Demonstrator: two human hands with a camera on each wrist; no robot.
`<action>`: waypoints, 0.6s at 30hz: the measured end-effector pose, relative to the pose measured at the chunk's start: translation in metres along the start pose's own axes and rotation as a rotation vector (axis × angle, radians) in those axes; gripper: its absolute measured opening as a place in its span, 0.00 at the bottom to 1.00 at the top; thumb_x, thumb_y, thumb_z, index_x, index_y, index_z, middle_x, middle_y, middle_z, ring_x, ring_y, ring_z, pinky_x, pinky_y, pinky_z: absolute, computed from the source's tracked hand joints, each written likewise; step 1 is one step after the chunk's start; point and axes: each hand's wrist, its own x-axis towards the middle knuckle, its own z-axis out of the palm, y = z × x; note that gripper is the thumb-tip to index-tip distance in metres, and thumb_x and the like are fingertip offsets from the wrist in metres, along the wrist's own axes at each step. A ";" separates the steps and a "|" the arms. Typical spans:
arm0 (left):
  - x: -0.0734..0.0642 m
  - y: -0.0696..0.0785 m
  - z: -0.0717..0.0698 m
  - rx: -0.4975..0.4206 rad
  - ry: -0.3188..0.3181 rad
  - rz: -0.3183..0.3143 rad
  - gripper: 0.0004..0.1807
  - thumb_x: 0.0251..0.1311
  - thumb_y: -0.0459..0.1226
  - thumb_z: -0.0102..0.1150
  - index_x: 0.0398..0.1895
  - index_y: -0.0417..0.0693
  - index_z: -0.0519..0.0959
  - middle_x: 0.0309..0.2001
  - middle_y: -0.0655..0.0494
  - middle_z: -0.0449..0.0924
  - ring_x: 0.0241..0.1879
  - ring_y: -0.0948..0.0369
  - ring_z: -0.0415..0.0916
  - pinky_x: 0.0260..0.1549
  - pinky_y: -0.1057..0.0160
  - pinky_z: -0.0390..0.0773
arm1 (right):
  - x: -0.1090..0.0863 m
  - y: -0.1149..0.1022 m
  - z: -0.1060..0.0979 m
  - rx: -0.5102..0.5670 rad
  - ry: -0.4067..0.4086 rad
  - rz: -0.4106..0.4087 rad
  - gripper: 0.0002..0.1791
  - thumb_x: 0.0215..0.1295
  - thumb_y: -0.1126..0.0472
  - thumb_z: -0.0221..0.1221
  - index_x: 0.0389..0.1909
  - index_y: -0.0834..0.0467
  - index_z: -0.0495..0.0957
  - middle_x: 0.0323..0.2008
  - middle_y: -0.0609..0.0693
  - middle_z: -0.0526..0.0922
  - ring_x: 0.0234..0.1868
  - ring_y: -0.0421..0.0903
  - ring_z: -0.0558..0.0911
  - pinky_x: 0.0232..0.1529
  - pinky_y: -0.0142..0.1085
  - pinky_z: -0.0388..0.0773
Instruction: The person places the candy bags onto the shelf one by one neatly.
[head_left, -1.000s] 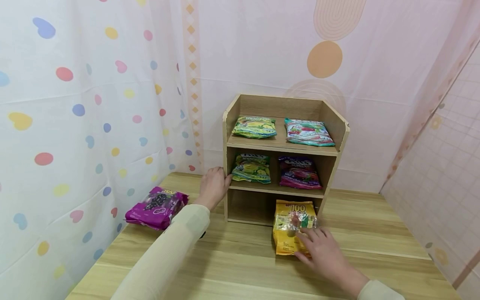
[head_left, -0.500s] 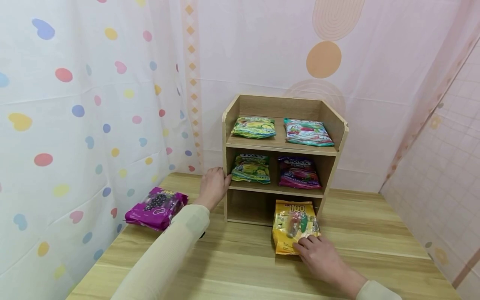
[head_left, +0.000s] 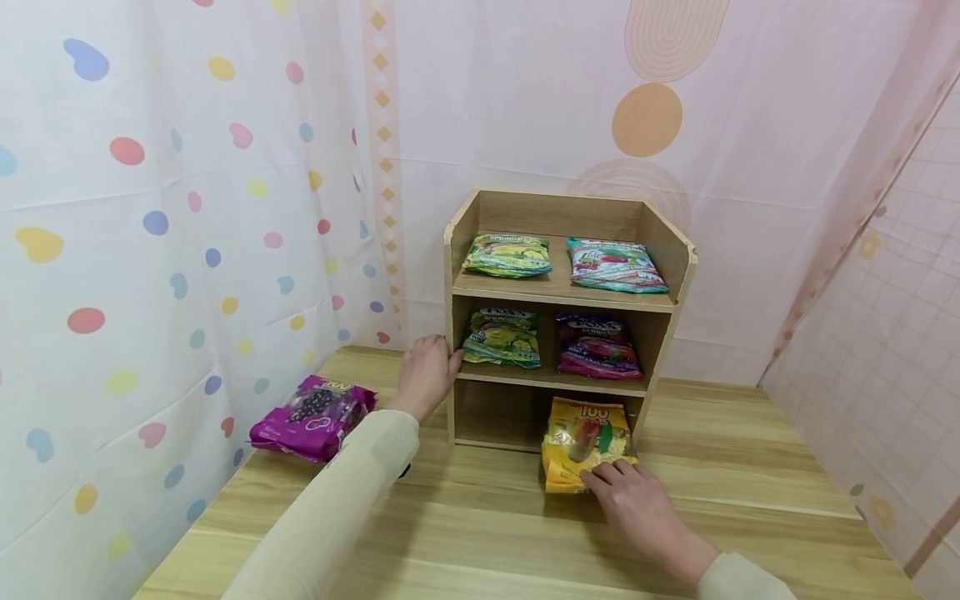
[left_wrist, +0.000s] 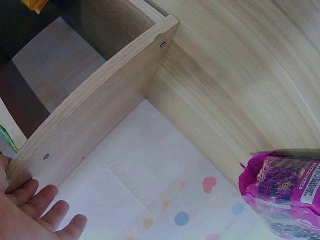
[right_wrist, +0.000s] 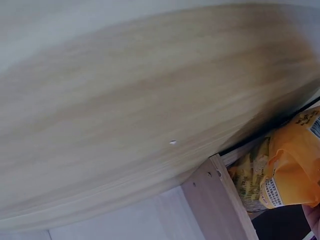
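Observation:
A yellow candy bag (head_left: pixel 588 437) slants into the bottom right of a small wooden shelf (head_left: pixel 564 385), its near end out over the table. My right hand (head_left: pixel 637 508) grips its lower right edge. In the right wrist view the orange bag (right_wrist: pixel 292 167) lies at the shelf's side panel, with only a little of the hand showing. My left hand (head_left: pixel 426 375) holds the shelf's left side panel, thumb at the front edge. Its fingers (left_wrist: pixel 45 200) lie along the panel's outer face in the left wrist view.
A purple grape candy bag (head_left: pixel 313 417) lies on the wooden table (head_left: pixel 750 492) at the left. On the top level are a green-yellow bag (head_left: pixel 508 255) and a teal bag (head_left: pixel 617 265). The middle level holds another green-yellow bag (head_left: pixel 501 337) and a dark purple bag (head_left: pixel 597 346).
My right hand has shifted from resting over the yellow candy bag to gripping its near right edge. The bag has moved slightly toward the shelf and its near end has lifted. My left hand stays put.

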 end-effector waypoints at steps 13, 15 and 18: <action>0.000 -0.001 0.001 -0.016 -0.002 -0.001 0.18 0.72 0.42 0.54 0.26 0.39 0.74 0.36 0.41 0.80 0.43 0.44 0.77 0.44 0.46 0.75 | 0.012 0.005 0.007 -0.045 -0.028 0.074 0.16 0.54 0.70 0.66 0.44 0.54 0.86 0.38 0.50 0.83 0.37 0.52 0.82 0.35 0.49 0.82; 0.000 -0.001 0.002 -0.013 0.006 0.001 0.17 0.72 0.42 0.54 0.26 0.40 0.74 0.36 0.41 0.80 0.43 0.44 0.78 0.44 0.46 0.76 | 0.012 0.006 0.009 -0.054 -0.040 0.076 0.15 0.54 0.69 0.67 0.44 0.54 0.86 0.38 0.50 0.84 0.37 0.52 0.82 0.34 0.48 0.82; 0.000 -0.001 0.002 -0.012 0.010 0.001 0.18 0.72 0.42 0.54 0.25 0.40 0.73 0.36 0.41 0.80 0.42 0.44 0.78 0.43 0.46 0.76 | 0.012 0.007 0.011 -0.074 -0.077 0.069 0.15 0.55 0.67 0.68 0.44 0.52 0.86 0.38 0.49 0.84 0.37 0.51 0.82 0.33 0.46 0.81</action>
